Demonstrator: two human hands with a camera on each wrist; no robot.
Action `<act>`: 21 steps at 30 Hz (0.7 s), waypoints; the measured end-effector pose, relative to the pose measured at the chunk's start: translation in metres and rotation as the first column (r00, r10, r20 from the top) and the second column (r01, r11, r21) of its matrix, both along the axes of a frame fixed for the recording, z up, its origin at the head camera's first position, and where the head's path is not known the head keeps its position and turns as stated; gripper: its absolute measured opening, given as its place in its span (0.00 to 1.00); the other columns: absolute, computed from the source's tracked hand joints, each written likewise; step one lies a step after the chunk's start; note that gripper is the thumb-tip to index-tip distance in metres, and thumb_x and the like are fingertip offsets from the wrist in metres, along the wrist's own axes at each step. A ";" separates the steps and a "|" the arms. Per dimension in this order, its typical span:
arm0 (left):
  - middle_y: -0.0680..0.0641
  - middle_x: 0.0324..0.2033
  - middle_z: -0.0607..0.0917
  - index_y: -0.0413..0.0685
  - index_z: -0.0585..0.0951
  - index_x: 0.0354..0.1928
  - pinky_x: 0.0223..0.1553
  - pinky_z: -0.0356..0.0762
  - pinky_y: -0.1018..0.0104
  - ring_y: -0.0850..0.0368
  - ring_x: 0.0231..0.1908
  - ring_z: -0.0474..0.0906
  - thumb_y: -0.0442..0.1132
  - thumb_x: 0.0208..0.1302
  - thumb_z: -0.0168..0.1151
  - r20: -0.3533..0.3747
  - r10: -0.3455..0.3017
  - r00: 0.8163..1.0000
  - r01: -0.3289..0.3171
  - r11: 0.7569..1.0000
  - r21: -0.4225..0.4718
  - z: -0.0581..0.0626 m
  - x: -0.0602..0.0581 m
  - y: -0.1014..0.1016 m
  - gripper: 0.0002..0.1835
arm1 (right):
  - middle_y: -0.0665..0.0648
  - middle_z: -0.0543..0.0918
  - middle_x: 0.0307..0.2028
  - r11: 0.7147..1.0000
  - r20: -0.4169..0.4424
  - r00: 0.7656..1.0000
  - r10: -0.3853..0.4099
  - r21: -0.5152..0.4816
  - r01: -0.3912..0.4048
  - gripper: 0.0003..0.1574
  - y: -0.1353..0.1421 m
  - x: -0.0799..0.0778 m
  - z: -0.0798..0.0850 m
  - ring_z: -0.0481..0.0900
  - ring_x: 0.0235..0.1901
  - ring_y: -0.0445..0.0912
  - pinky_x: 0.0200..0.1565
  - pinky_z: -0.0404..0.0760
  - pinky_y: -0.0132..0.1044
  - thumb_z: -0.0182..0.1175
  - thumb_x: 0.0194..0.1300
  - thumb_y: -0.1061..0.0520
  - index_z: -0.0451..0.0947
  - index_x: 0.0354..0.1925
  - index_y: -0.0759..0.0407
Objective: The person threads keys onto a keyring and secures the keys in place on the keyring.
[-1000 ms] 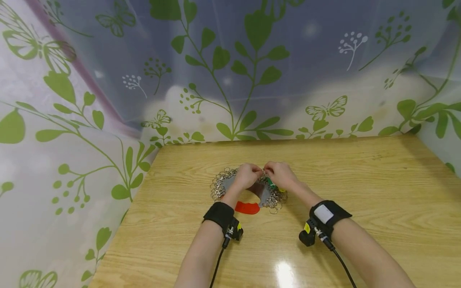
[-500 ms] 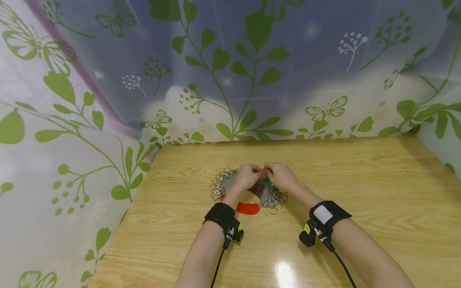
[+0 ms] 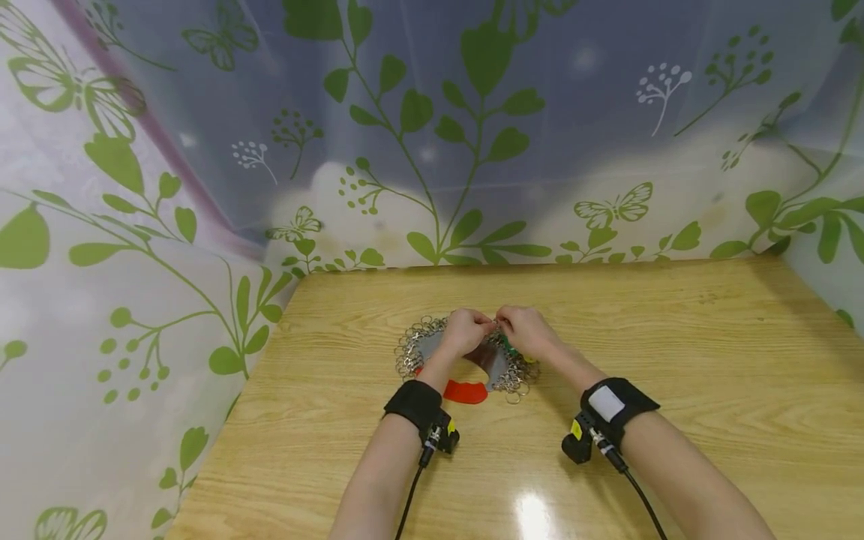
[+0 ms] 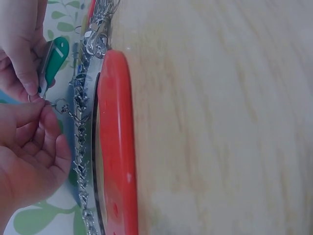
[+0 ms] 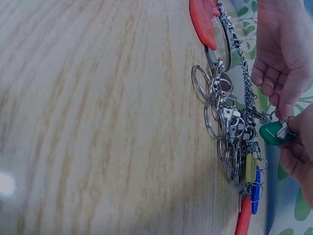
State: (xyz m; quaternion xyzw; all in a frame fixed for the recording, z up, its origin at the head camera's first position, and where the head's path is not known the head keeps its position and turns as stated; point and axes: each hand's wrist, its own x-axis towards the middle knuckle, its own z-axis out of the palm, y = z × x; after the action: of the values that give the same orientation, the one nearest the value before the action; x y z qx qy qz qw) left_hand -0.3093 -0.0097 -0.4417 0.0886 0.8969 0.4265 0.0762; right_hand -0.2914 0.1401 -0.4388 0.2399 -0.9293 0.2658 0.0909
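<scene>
A grey metal ring plate (image 3: 496, 360) with a red handle (image 3: 467, 391) lies on the table, its edge hung with many metal clasps and split rings (image 5: 230, 125). Over its far edge both hands meet, fingertips almost touching. My left hand (image 3: 466, 330) pinches a small split ring (image 4: 55, 103) linked to a clasp on the plate. My right hand (image 3: 528, 330) pinches the same spot at the ring of a green key tag (image 4: 56, 59), which hangs beside its fingers. Exactly how the two rings join is hidden by the fingertips.
Yellow (image 5: 251, 168), blue (image 5: 256, 190) and red key tags (image 5: 243, 216) hang along the plate's right side. The wood table (image 3: 675, 390) reaches back to a leaf-patterned cloth (image 3: 607, 150). Each wrist wears a black strap (image 3: 413, 403) with a cable.
Both hands stay over the far edge of the plate with only tiny finger shifts. The green tag shows less in the head view than one second ago.
</scene>
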 end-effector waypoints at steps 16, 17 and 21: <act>0.46 0.33 0.83 0.40 0.86 0.37 0.26 0.69 0.70 0.58 0.25 0.74 0.37 0.64 0.60 -0.033 -0.110 0.993 0.112 0.991 0.067 -0.006 0.000 -0.010 0.09 | 0.56 0.80 0.28 0.990 -0.076 0.996 0.056 0.134 -0.046 0.06 0.001 0.001 0.002 0.78 0.28 0.49 0.31 0.76 0.41 0.54 0.64 0.66 0.79 0.32 0.62; 0.47 0.33 0.83 0.41 0.86 0.36 0.26 0.68 0.70 0.58 0.25 0.73 0.37 0.64 0.60 -0.031 -0.121 0.992 0.123 0.991 0.061 -0.006 0.000 -0.010 0.09 | 0.56 0.79 0.28 0.993 -0.064 0.997 0.047 0.113 -0.039 0.07 0.002 0.001 0.001 0.78 0.28 0.48 0.31 0.75 0.40 0.54 0.64 0.66 0.79 0.32 0.62; 0.50 0.22 0.77 0.37 0.84 0.31 0.24 0.63 0.70 0.59 0.20 0.66 0.38 0.66 0.57 -0.047 -0.144 0.989 0.146 0.988 0.043 -0.008 -0.001 -0.010 0.12 | 0.56 0.80 0.28 0.996 -0.057 0.997 0.043 0.083 -0.039 0.07 0.003 0.002 0.000 0.77 0.26 0.47 0.30 0.74 0.40 0.54 0.64 0.67 0.79 0.33 0.62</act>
State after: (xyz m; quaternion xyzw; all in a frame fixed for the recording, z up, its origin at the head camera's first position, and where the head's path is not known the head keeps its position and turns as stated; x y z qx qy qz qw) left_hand -0.3105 -0.0196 -0.4493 0.1644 0.8795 0.4383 0.0854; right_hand -0.2898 0.1426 -0.4391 0.2702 -0.9311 0.2223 0.1030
